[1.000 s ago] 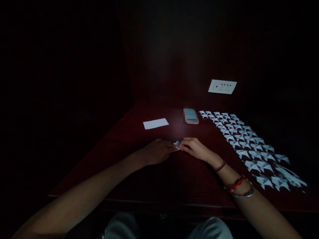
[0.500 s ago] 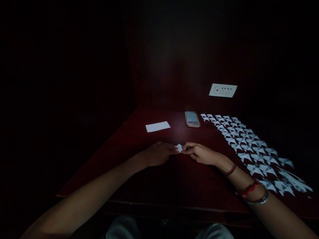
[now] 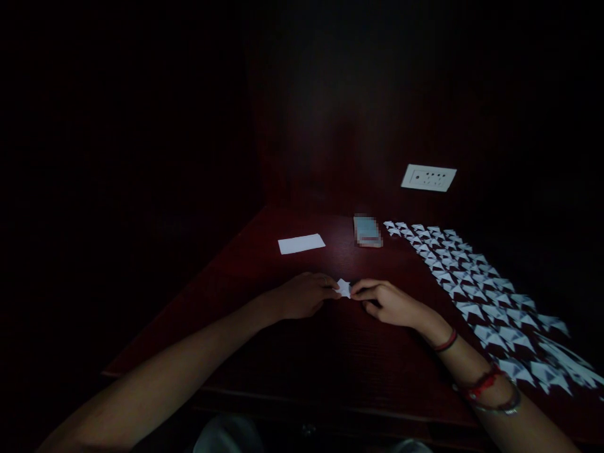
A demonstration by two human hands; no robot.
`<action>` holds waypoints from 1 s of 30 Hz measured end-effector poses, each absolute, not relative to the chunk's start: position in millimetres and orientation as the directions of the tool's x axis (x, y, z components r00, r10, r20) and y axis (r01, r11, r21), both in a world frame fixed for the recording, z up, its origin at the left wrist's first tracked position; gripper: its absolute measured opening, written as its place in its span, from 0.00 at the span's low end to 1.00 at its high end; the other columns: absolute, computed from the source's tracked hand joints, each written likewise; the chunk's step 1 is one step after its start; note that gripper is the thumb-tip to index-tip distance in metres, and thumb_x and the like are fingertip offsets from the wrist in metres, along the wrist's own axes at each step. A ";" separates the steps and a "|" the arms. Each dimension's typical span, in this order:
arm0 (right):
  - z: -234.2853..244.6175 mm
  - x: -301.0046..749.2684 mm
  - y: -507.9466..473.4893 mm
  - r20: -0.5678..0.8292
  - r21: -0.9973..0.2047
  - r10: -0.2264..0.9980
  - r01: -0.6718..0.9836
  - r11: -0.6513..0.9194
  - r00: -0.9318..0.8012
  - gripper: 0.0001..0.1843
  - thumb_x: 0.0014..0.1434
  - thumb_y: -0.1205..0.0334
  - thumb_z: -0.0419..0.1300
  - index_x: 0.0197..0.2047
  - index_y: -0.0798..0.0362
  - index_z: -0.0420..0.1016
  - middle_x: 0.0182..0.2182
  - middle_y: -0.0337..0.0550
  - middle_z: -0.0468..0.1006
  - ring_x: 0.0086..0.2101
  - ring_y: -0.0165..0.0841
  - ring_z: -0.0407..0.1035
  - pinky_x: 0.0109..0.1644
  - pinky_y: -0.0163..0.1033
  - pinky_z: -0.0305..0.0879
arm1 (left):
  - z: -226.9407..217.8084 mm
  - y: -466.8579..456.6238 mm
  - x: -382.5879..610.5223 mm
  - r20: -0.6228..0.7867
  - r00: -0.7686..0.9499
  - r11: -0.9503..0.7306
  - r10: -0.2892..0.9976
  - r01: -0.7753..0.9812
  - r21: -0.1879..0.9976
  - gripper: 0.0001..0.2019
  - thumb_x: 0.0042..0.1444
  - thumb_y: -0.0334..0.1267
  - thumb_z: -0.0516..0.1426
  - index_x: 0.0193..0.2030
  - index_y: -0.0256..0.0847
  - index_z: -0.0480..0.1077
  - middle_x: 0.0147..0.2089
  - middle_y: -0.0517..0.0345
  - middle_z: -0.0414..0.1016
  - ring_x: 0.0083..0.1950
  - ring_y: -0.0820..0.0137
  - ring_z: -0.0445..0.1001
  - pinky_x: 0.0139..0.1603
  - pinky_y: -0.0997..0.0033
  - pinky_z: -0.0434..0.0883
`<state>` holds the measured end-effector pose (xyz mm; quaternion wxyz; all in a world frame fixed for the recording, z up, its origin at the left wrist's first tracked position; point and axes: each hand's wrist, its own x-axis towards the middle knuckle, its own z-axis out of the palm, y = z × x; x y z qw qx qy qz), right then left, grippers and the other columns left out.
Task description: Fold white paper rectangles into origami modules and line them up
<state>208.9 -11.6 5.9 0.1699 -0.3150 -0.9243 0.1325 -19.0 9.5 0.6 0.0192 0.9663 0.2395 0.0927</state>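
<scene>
A small folded white paper piece point(image 3: 344, 288) with pointed corners is held between my two hands, just above or on the dark red table point(image 3: 292, 346). My left hand point(image 3: 309, 294) pinches its left side between thumb and fingers. From the other side, my right hand point(image 3: 384, 302) has its thumb and forefinger closed on the right edge. Fingertips cover both ends of the paper. On the right of the table lie several rows of similar folded white paper pieces point(image 3: 469, 310).
A flat white paper sheet point(image 3: 301, 244) lies beyond my left hand. To its right is a blurred-out phone-like object point(image 3: 367, 231). White paper strips point(image 3: 569, 358) lie near the right edge. A wall socket point(image 3: 429, 178) is above the table's back.
The view has shifted slightly, so everything on the table appears a little lower and further right. My right fingers have changed their hold a little on the paper piece.
</scene>
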 end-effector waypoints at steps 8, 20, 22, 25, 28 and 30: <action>0.6 222.2 1.2 0.367 -0.395 0.693 0.570 0.720 -0.621 0.15 0.52 0.69 0.50 0.44 0.52 0.69 0.40 0.44 0.69 0.41 0.30 0.63 0.47 0.38 0.60 | -2.6 18.7 -23.7 0.212 0.892 -0.913 0.400 0.368 0.175 0.21 0.49 0.23 0.48 0.49 0.46 0.60 0.55 0.59 0.56 0.55 0.71 0.56 0.54 0.66 0.54; -0.7 214.3 3.1 0.312 -0.288 0.588 0.515 0.807 -0.746 0.11 0.54 0.62 0.52 0.40 0.51 0.71 0.37 0.42 0.70 0.39 0.30 0.63 0.44 0.37 0.61 | 8.7 13.0 -15.7 0.240 0.903 -0.933 0.356 0.357 0.040 0.15 0.53 0.29 0.49 0.47 0.44 0.62 0.48 0.57 0.64 0.51 0.69 0.60 0.51 0.65 0.54; -0.8 214.0 3.7 0.306 -0.273 0.589 0.524 0.807 -0.748 0.11 0.54 0.62 0.52 0.39 0.52 0.71 0.36 0.43 0.71 0.39 0.30 0.63 0.44 0.37 0.61 | 5.6 12.4 -15.3 0.231 0.904 -0.930 0.361 0.366 0.021 0.16 0.54 0.29 0.48 0.49 0.44 0.61 0.48 0.57 0.64 0.51 0.69 0.59 0.51 0.65 0.54; 1.1 214.4 3.3 0.295 -0.267 0.586 0.524 0.809 -0.754 0.12 0.54 0.61 0.51 0.40 0.52 0.71 0.36 0.43 0.71 0.39 0.30 0.63 0.43 0.38 0.61 | -0.3 13.4 -17.0 0.221 0.904 -0.928 0.365 0.372 0.008 0.20 0.53 0.28 0.49 0.52 0.47 0.57 0.53 0.58 0.60 0.54 0.69 0.56 0.52 0.65 0.53; 4.0 216.1 2.7 0.290 -0.267 0.574 0.511 0.817 -0.766 0.12 0.54 0.61 0.52 0.41 0.52 0.70 0.37 0.43 0.71 0.39 0.31 0.63 0.44 0.39 0.60 | -4.9 15.6 -19.2 0.205 0.902 -0.923 0.379 0.384 0.017 0.20 0.54 0.28 0.48 0.53 0.49 0.56 0.55 0.60 0.57 0.57 0.68 0.53 0.53 0.64 0.52; 5.4 217.8 2.6 0.292 -0.261 0.571 0.510 0.819 -0.767 0.12 0.54 0.61 0.52 0.42 0.52 0.70 0.37 0.43 0.71 0.39 0.31 0.63 0.45 0.39 0.60 | -6.7 16.8 -19.7 0.200 0.897 -0.918 0.395 0.396 0.037 0.20 0.54 0.28 0.47 0.53 0.49 0.55 0.56 0.60 0.55 0.57 0.68 0.52 0.53 0.64 0.53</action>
